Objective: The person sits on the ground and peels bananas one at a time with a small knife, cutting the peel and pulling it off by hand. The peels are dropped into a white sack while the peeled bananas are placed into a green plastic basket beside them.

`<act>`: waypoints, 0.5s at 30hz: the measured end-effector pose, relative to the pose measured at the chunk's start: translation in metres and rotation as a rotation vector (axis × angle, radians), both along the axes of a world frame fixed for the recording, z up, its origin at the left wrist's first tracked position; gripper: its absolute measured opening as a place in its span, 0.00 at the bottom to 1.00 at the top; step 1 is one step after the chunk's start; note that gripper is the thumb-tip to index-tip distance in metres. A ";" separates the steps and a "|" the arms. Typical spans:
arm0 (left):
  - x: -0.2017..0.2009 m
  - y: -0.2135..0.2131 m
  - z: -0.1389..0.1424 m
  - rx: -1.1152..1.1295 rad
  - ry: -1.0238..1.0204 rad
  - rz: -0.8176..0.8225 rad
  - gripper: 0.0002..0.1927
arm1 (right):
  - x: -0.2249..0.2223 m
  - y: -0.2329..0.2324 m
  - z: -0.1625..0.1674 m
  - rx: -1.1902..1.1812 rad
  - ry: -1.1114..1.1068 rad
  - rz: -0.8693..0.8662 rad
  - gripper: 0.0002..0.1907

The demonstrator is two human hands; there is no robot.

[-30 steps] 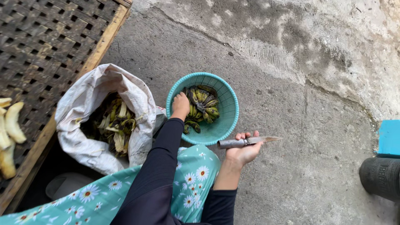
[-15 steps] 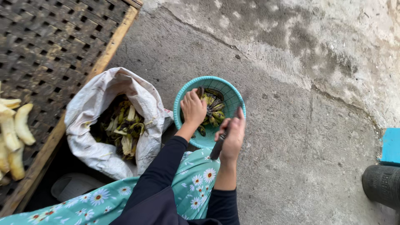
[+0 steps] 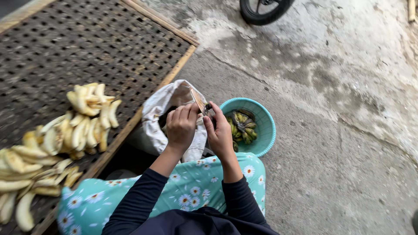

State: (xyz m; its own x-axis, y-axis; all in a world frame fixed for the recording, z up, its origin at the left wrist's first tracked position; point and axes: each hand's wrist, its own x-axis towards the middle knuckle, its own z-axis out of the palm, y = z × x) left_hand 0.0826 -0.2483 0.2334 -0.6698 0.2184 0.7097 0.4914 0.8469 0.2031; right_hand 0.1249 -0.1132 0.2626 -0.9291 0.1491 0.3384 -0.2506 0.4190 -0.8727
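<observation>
My two hands are raised close together over a white sack (image 3: 157, 114). My left hand (image 3: 180, 124) is curled around a small green banana, which is mostly hidden by the fingers; only its dark tip (image 3: 208, 107) shows. In my right hand (image 3: 220, 135) is a knife, and its blade (image 3: 198, 100) points up and away between the hands, against the banana. Just to the right on the ground sits a teal plastic bowl (image 3: 266, 130) with several unpeeled green bananas (image 3: 242, 126).
A woven bamboo rack (image 3: 87, 43) with a wooden edge lies at left, carrying several peeled pale bananas (image 3: 82, 126). A black tyre (image 3: 263, 9) stands at the top. Stained concrete ground (image 3: 339, 143) spreads to the right. My lap is covered by teal flowered cloth (image 3: 183, 191).
My left hand has left the bowl with a banana. Both hands came up and together over the sack, with the knife now against the banana. The view swung left and shows more of the rack.
</observation>
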 end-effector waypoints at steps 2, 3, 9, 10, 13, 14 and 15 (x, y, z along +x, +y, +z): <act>0.011 -0.022 0.001 -0.034 0.025 0.072 0.18 | 0.000 -0.018 -0.001 0.031 -0.028 0.008 0.24; 0.016 -0.032 0.000 -0.039 0.048 0.083 0.19 | -0.002 -0.027 -0.004 0.040 -0.064 0.001 0.22; 0.016 -0.057 -0.026 0.028 0.095 0.118 0.18 | -0.033 -0.055 -0.045 -0.270 -0.064 0.163 0.16; 0.012 -0.058 -0.033 0.084 0.078 0.093 0.18 | -0.038 -0.053 -0.051 -0.388 -0.120 0.208 0.18; -0.006 -0.062 -0.054 0.372 -0.069 -0.108 0.16 | -0.049 -0.029 -0.063 -0.978 -0.639 0.308 0.22; -0.010 -0.064 -0.062 0.484 -0.133 -0.195 0.16 | -0.050 -0.025 -0.068 -1.092 -0.690 0.384 0.23; -0.015 -0.063 -0.069 0.769 -0.245 -0.369 0.15 | -0.053 -0.021 -0.072 -1.207 -0.737 0.461 0.24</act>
